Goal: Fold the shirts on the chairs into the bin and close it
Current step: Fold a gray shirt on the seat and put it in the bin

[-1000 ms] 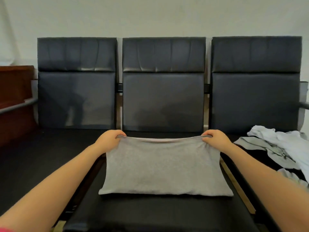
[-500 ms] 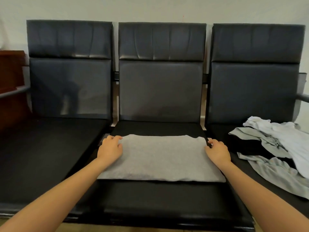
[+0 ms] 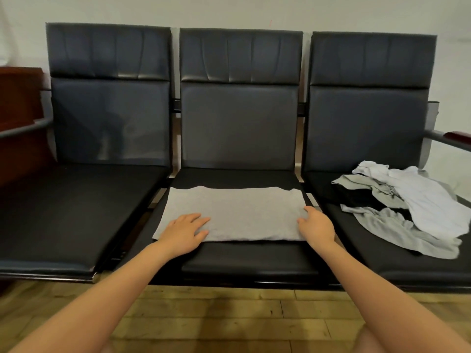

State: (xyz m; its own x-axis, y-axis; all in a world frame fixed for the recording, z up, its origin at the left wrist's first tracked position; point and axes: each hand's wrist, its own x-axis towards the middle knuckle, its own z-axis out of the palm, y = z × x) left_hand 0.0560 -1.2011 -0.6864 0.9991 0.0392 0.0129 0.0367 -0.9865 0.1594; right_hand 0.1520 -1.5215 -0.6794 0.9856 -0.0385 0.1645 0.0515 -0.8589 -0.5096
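Grey shirt [image 3: 233, 212] folded flat, centre frame on middle seat [image 3: 244, 256] — your left hand [image 3: 184, 231] and right hand [image 3: 317, 225] rest flat, gripping nothing. Next: lift it; bin unseen, pile [image 3: 413, 205] right awaits.

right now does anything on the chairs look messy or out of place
Yes: the pile of shirts on the right chair seat is crumpled and unfolded, white over grey. The grey shirt on the middle seat lies flat and folded under both hands. No bin is in view.

left hand [image 3: 184, 231]: flat, fingers spread | right hand [image 3: 316, 226]: fingers relaxed, palm down
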